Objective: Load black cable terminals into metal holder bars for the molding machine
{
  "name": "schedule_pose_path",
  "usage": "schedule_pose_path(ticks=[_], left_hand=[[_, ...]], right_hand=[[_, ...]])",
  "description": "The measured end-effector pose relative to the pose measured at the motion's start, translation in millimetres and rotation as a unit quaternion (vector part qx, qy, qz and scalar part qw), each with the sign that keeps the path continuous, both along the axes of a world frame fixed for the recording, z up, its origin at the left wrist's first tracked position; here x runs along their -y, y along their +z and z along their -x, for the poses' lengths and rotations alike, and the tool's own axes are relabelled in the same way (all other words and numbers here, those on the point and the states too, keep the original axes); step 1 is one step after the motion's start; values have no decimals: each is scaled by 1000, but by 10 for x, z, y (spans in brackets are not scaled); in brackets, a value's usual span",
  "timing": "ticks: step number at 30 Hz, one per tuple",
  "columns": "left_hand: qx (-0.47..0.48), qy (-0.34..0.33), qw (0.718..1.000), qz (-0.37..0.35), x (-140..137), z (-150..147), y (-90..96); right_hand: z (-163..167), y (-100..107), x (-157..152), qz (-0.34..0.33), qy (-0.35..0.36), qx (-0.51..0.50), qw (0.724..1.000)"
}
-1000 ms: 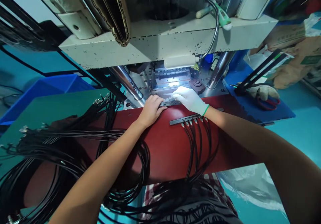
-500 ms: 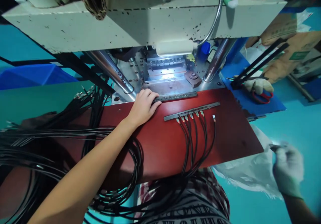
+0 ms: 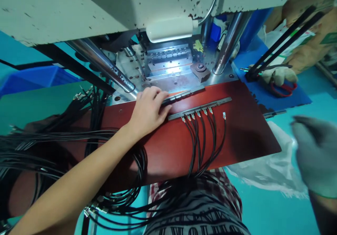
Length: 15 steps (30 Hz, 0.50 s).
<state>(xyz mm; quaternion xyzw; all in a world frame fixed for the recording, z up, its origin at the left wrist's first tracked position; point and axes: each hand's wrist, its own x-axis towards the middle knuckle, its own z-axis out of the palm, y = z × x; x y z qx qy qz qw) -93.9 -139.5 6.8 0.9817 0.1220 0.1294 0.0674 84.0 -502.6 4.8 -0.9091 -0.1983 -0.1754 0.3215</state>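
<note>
Now, left hand (image 3: 147,110): my bare fingers grasp the upper metal strip (image 3: 184,95), frame centre.
Right hand (image 3: 316,154): gloved, blurred at right edge; grip unclear.

Readable markings: none you can make out.
Your shirt (image 3: 196,214) carries large striped letters, cut off and unreadable; the brown sack (image 3: 318,35) at your right bears a green label, too blurred to read.

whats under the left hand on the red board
The left hand rests on the near end of a dark metal strip lying across the red board. The strip's covered end and how the fingers grip it are hidden.
</note>
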Motion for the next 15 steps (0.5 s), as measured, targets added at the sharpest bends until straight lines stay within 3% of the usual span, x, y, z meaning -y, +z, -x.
schedule_pose_path(ticks=[2, 4, 6, 9, 15], left_hand=[[-2, -60, 998, 16, 155, -14, 9], [-27, -116, 991, 59, 269, -25, -26], [-39, -137, 985, 99, 316, -27, -87], [-27, -144, 981, 127, 298, -19, -177], [-1, -153, 978, 144, 250, 0, -255]], right_hand=[[336, 227, -666, 70, 169, -15, 983], [583, 252, -1193, 141, 272, -10, 952], [706, 170, -1522, 220, 284, -5, 933], [739, 66, -1709, 286, 251, -10, 925], [773, 62, -1772, 299, 194, -20, 934]])
